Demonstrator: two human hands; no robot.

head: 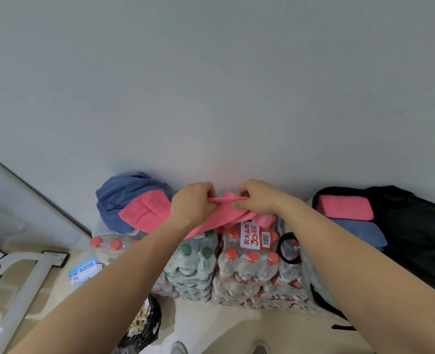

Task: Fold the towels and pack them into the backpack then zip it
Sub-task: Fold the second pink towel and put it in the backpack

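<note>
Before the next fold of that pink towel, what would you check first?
1. Left hand and right hand both grip the held pink towel: ok.
2. Held pink towel flat and even: not ok, bunched.
3. Backpack open: ok.
4. Folded pink towel lies flat on folded blue towel: ok.
5. Loose blue towel and loose pink towel folded: not ok.
6. Backpack will zip shut freely: cannot tell.

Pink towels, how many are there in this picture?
3. The held pink towel is gripped by the left hand and right hand; the loose pink towel lies on a blue towel at left; the folded pink towel sits in the backpack at right. More may be hidden.
</note>
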